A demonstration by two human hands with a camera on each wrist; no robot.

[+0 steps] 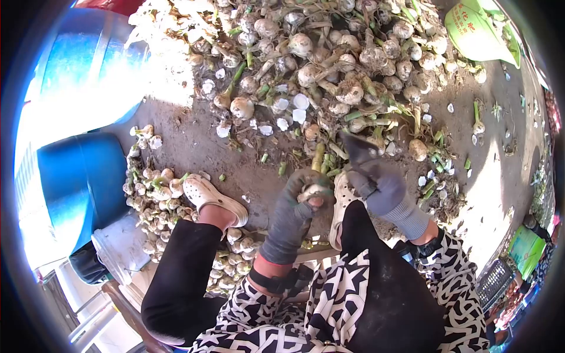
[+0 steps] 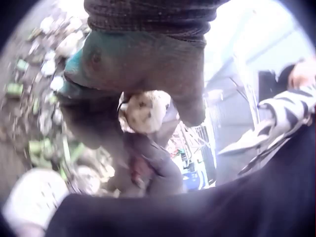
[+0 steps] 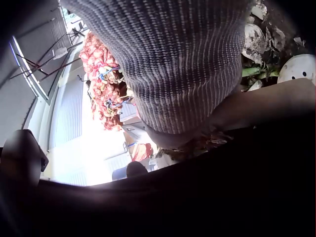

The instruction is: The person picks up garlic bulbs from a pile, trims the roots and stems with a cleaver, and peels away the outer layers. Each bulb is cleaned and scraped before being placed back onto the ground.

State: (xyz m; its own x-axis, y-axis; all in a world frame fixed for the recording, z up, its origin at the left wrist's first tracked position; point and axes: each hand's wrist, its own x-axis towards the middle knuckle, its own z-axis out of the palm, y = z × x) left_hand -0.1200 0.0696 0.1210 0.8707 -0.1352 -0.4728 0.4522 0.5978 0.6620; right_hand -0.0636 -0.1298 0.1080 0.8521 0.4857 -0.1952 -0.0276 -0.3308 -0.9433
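In the head view my left hand (image 1: 297, 206), in a dark dirty glove, grips a pale garlic bulb (image 1: 315, 190) whose green stem (image 1: 318, 157) points up and away. The left wrist view shows the gloved left hand (image 2: 143, 64) around the whitish bulb (image 2: 146, 112). Just to the right, my gloved right hand (image 1: 382, 188) is curled round a dark tool (image 1: 359, 148) with a broad, blurred end, close to the stem but apart from it. Only the knitted grey cuff of the right hand (image 3: 182, 64) shows in the right wrist view; its fingers are hidden there.
A big heap of garlic (image 1: 347, 70) with stems lies ahead. Trimmed bulbs (image 1: 168, 194) are piled at the left, beside a blue barrel (image 1: 82, 176) and a whitish bucket (image 1: 120, 244). A green bag (image 1: 479, 32) lies far right. Two cream clogs (image 1: 215, 199) flank the left hand.
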